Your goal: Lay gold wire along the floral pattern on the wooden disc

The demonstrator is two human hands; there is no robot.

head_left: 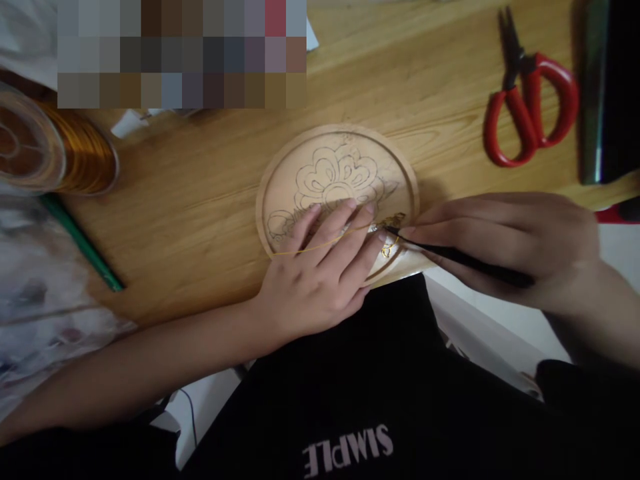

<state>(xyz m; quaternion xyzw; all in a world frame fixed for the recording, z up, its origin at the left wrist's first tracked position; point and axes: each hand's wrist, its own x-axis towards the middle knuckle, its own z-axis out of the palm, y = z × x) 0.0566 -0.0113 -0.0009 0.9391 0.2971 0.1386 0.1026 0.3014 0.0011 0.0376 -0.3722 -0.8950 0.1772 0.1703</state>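
A round wooden board (pixel 287 183) with a raised rim is shown at the near edge of the worktop (pixel 190 180), close to a black shirt (pixel 350 373). On its face a flower drawing (pixel 337 177) is outlined in thin dark lines, and its lower part is covered by the left hand (pixel 325 273). The fingers of this hand are spread with gaps between them and are laid across the board. By the right hand (pixel 525 240), black tweezers (pixel 460 260) are held between closed fingers, their tips directed at the board beside the left forefinger. Whether anything is pinched by the tips cannot be told. A thin gold wire (pixel 325 245) is drawn over the left fingers toward the tips, near which a curled gold shape (pixel 395 220) is seen at the right side of the board. Red-handled scissors (pixel 534 107) are placed beyond the right hand, near a dark object (pixel 617 93). At the left, a spool (pixel 85 150) of gold strand, a green stick (pixel 85 243) and clear plastic wrapping (pixel 45 320) are seen.
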